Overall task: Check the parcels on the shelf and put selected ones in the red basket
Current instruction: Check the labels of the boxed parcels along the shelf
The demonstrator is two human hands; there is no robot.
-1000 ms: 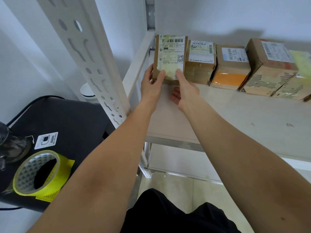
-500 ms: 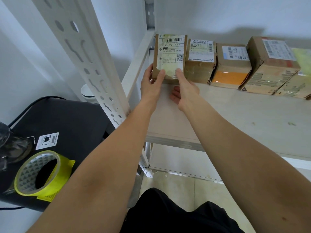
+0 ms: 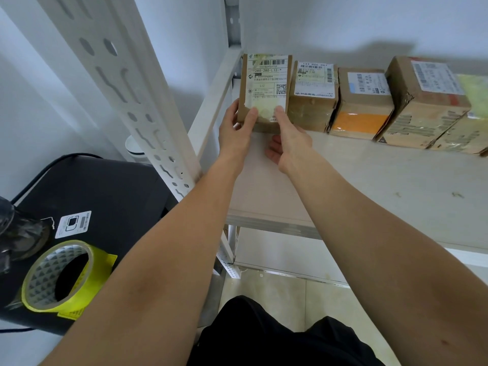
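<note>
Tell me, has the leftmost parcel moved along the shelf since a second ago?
No. The leftmost parcel sits against the same neighbouring parcel at the shelf's left end, left hand and right hand holding it.

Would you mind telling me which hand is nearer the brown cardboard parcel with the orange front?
Right. The right hand is closer to the orange-fronted parcel; the left hand is farther left.

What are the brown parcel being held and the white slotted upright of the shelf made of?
The brown parcel with the white label looks like matte cardboard: dull brown faces, a paper label, glossy tape. The white slotted upright seems painted metal, thin and punched with holes.
</note>
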